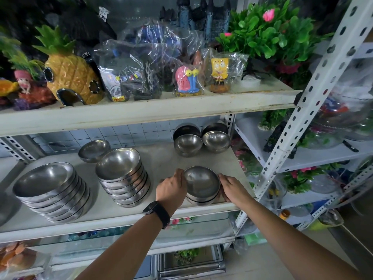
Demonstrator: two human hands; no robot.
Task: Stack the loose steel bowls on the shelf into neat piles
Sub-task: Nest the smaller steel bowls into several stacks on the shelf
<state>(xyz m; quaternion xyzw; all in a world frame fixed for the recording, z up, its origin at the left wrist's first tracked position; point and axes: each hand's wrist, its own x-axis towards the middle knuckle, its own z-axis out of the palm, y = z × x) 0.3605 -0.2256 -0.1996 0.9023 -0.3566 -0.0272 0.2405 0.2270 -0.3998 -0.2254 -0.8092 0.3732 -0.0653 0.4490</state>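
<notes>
A small pile of steel bowls (pixel 201 183) stands near the front edge of the middle shelf (pixel 161 158). My left hand (pixel 172 187) grips its left side and my right hand (pixel 232 188) grips its right side. Left of it stands a taller pile of medium bowls (pixel 121 168), and further left a pile of large bowls (pixel 50 186). A single bowl (pixel 93 150) lies tilted behind them. At the back right, two small piles of bowls (pixel 188 145) (pixel 216 141) sit side by side.
The upper shelf (pixel 141 112) hangs low above the bowls and carries a pineapple ornament (pixel 70 73) and bagged figurines. A perforated white upright (pixel 302 110) stands right of the shelf. A neighbouring rack on the right holds plastic plants and glass bowls.
</notes>
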